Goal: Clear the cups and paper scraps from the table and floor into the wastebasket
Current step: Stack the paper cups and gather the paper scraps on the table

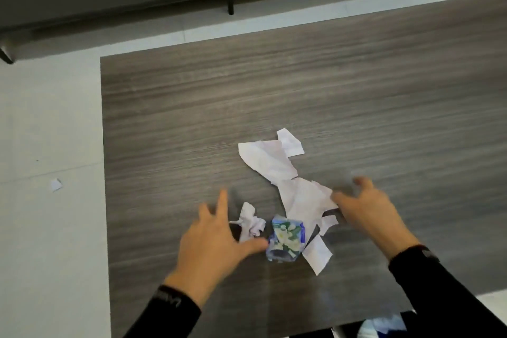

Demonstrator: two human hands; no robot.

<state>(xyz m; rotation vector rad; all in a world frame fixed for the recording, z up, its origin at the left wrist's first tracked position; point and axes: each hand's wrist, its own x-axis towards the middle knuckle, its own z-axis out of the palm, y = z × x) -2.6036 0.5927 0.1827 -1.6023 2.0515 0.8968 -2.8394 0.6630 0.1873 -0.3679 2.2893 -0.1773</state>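
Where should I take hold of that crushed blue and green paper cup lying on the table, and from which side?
Grip the crushed paper cup across its flattened middle, coming straight down from above. It lies on its side on the table, its open end toward you, so the flat sides sit left and right. The left hand, fingers spread open, is already beside it and probably suits best.

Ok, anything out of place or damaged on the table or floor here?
Yes. A crushed cup lies on its side on the table, among torn paper scraps and a crumpled wad. One stray scrap sits on the floor left of the table.
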